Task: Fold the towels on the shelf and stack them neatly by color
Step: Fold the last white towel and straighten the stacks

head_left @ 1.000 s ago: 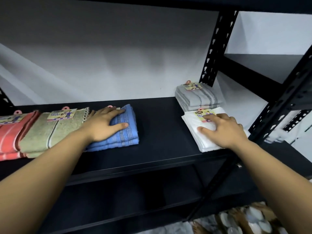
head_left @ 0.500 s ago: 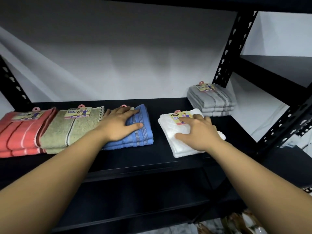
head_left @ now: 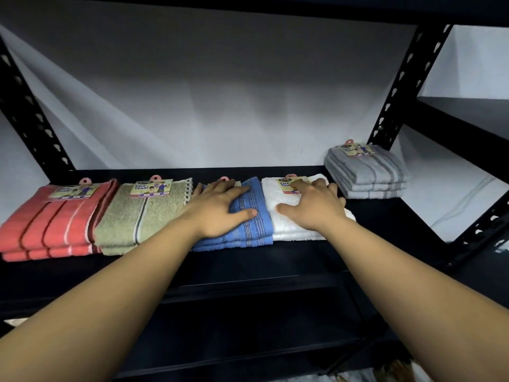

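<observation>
Folded towel stacks lie in a row on the black shelf (head_left: 297,257). From the left: a red stack (head_left: 52,224), an olive stack (head_left: 137,216), a blue stack (head_left: 248,224) and a white stack (head_left: 278,199), side by side and touching. A grey stack (head_left: 366,172) sits apart at the back right. My left hand (head_left: 220,209) rests flat on the blue stack, fingers spread. My right hand (head_left: 311,206) presses flat on the white stack, which lies against the blue one. Paper labels top the stacks.
Black perforated uprights (head_left: 399,86) stand at the back right and back left (head_left: 30,114). A second black shelf unit (head_left: 468,117) adjoins on the right. A lower shelf (head_left: 248,334) lies beneath. A grey wall backs the shelf.
My right hand has slid the white stack leftward until it lies against the blue stack. My left hand stayed on the blue stack. The view has shifted left.
</observation>
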A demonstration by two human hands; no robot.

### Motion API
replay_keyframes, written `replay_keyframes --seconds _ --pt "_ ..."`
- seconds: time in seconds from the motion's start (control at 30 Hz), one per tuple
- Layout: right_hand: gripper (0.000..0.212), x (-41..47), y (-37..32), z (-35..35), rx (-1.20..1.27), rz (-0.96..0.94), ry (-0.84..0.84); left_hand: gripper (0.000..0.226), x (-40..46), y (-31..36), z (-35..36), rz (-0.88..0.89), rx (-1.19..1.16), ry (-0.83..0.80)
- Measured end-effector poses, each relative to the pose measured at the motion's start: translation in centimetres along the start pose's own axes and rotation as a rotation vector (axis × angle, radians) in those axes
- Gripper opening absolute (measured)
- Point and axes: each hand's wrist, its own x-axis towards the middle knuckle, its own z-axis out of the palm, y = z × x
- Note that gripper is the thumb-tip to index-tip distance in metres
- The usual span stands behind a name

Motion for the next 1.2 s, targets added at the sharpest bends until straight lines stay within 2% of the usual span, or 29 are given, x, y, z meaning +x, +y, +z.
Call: replay_keyframes --seconds 0.23,0.4,0.63,0.97,1.03,1.1,1.2 --pt "0.080 0.0 1.6 -0.4 -0.037 -0.020 -0.036 0.092 0.1 -0.2 0.1 -0.002 -0.008 0.006" --pt "0.083 -0.2 2.2 -0.1 0.050 -0.028 -0.094 0.092 0.0 -0.1 0.1 -0.006 -0.010 0.004" --pt "0.082 -0.5 1.8 0.2 0.038 -0.033 -0.073 0.090 0.1 0.0 0.2 -0.003 0.011 0.008" --pt "0.087 0.0 2.5 0.2 0.013 -0.118 -0.114 0.082 0.3 1.5 -1.6 0.023 0.196 -0.059" --pt "0.085 0.6 3.3 -0.1 0.089 -0.147 -0.090 0.076 0.7 2.3 -2.2 0.017 0.165 -0.055" --pt "0.076 1.3 4.3 -0.8 0.199 -0.179 0.010 0.068 1.5 3.6 -2.4 0.037 0.112 0.006" --pt "0.053 2.8 6.0 -2.2 0.283 -0.255 0.164 0.075 3.2 6.5 -1.9 0.093 0.018 0.055"
